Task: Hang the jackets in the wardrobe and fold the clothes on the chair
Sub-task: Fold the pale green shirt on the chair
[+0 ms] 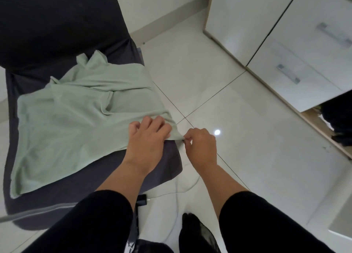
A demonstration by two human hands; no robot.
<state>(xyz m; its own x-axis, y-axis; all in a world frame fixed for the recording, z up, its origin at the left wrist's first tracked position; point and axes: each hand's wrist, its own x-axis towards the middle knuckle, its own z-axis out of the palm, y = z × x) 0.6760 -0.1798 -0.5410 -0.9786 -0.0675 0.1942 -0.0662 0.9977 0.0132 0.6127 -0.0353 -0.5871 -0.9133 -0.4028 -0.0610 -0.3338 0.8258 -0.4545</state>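
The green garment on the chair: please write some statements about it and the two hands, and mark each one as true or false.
1. The green garment lies spread on the dark chair. True.
2. The right hand pinches a corner of the garment at the chair's edge. True.
3. The left hand is held in the air, away from the cloth. False: its fingers rest on the garment near the same corner.
4. The garment is already folded into a small neat square. False: it lies open and wrinkled, with a sleeve bunched near the backrest.
5. The floor is covered by a dark carpet. False: it is pale glossy tile.
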